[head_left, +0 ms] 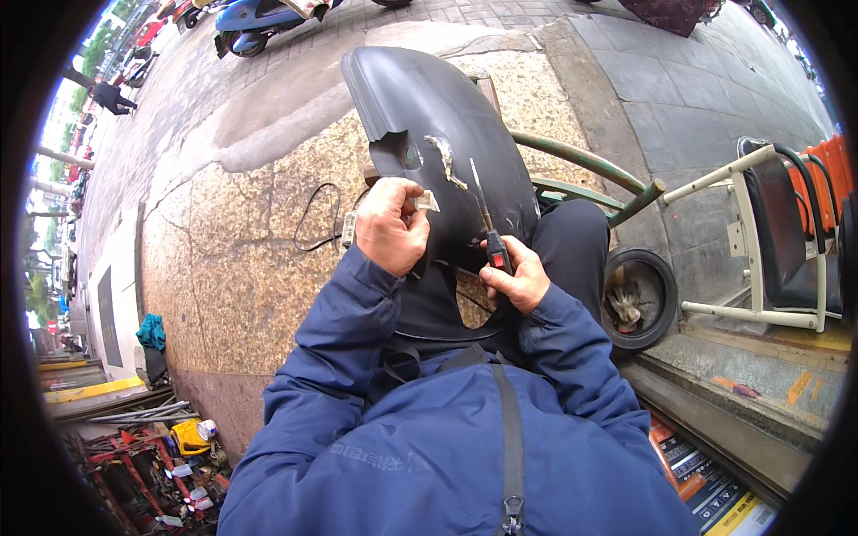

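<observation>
A black curved plastic fender rests against my knees, its near left edge broken away. Whitish, rough material lines a crack in its surface. In my right hand is a soldering iron with a black handle, a red switch and a long thin tip. Its tip lies over the fender, just right of the crack; whether it touches cannot be made out. My left hand pinches a small pale scrap between thumb and fingers, close above the fender's broken edge.
A green metal bar juts out right of the fender. Beside my right knee lies a small tyre, with a white-framed chair beyond. A dark cable loops over the stone ground. Tools and parts crowd the lower left; a blue scooter stands far off.
</observation>
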Available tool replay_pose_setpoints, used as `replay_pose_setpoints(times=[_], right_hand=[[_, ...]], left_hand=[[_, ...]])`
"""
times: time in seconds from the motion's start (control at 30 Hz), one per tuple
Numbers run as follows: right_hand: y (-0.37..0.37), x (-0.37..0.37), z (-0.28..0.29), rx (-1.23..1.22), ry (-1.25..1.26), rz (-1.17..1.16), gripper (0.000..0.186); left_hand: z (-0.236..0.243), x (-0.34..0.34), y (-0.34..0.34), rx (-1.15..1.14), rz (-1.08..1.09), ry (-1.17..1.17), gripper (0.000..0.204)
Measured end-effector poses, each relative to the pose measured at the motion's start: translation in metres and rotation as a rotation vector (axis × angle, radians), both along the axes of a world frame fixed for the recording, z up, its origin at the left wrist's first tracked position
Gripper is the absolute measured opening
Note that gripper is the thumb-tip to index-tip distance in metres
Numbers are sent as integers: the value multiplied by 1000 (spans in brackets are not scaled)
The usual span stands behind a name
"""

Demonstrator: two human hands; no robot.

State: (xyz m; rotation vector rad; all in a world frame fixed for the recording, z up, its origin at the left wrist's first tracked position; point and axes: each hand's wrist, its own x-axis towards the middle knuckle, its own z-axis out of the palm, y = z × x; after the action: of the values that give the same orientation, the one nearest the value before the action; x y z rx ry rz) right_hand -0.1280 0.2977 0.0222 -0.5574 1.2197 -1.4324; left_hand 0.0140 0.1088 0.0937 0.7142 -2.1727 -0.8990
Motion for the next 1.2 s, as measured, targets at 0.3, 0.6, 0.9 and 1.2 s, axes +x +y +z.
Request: replay_pose_setpoints(times=[0.3, 0.6, 0.9, 1.2], right_hand=[[2, -2, -5, -11, 4, 17, 51], [3, -1, -5, -16, 18, 10, 52], [2, -3, -6, -31, 74, 10, 43], [4, -4, -11, -46, 63, 9, 44]], left_hand=[[1, 3, -3, -59, 10, 13, 25], [-1, 5, -4, -47, 26, 5, 24], [10, 3, -1, 4, -14, 55, 20], [0, 8, 2, 637, -101, 164, 14]])
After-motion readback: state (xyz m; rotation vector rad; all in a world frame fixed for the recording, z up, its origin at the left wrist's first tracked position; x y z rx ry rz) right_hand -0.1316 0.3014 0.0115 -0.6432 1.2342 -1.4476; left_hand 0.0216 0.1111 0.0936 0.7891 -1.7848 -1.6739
